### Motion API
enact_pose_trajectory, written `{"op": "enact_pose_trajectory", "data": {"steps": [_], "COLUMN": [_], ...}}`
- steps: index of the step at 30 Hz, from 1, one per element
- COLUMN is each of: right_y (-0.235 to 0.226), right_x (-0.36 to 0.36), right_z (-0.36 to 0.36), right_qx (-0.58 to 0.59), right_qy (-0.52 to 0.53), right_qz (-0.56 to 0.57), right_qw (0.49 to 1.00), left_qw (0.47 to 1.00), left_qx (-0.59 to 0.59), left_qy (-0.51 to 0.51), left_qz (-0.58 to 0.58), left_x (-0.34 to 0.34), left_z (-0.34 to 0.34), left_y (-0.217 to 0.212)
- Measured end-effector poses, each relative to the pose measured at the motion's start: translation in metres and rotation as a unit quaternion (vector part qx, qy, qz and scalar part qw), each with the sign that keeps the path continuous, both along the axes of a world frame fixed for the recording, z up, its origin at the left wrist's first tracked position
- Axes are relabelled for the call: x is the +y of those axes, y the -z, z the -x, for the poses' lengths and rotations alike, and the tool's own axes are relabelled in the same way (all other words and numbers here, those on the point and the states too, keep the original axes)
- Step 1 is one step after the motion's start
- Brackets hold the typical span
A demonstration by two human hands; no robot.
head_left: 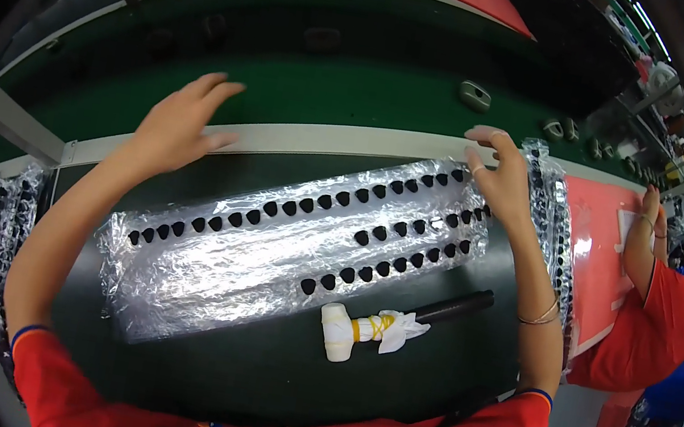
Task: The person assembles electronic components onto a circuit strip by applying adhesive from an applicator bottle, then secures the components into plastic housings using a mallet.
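Note:
My left hand [181, 123] hangs over the rail at the belt's near edge, fingers apart and nothing in it. My right hand [500, 175] is beside the far right corner of the plastic sheet, thumb and fingers curved but apart, also holding nothing. Between my arms lies a shiny clear plastic sheet [204, 281], slanting up to the right. Small black rounded parts [289, 207] sit on it in three rows; the far row is the longest. Near its front edge rests a mallet [337, 332], its head wrapped in white, with yellow bands and a black handle.
A green conveyor belt [361, 99] runs beyond the pale rail [318, 137]. On it are a grey-green rounded part [475, 96] and several similar ones farther right. Another plastic-wrapped strip [552, 212] and a red board [593, 255] lie right. Co-workers in red shirts stand on both sides.

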State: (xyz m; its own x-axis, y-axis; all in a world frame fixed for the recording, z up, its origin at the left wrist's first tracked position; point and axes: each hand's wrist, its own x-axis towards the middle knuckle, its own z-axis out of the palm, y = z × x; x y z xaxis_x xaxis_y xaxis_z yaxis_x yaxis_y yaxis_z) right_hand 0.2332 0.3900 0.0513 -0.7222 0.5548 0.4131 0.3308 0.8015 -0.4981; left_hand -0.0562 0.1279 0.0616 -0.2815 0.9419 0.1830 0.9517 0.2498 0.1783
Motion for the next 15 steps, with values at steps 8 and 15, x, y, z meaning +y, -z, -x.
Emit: {"op": "enact_pose_trajectory", "data": {"steps": [8,15], "right_y": [-0.017,0.006], "right_x": [-0.111,-0.148], "right_z": [-0.021,-0.052], "right_qx": [-0.152,-0.183], "right_qy": [-0.377,-0.403], "right_qz": [0.117,0.061], "right_qw": [0.906,0.894], "left_qw": [0.987,0.972], "left_qx": [0.064,0.159], "left_qy": [-0.09,-0.101], "left_qz": [-0.113,-0.143], "left_x": [0.18,0.193], "left_z": [0.051,0.079], "left_y": [0.073,0.091]}}
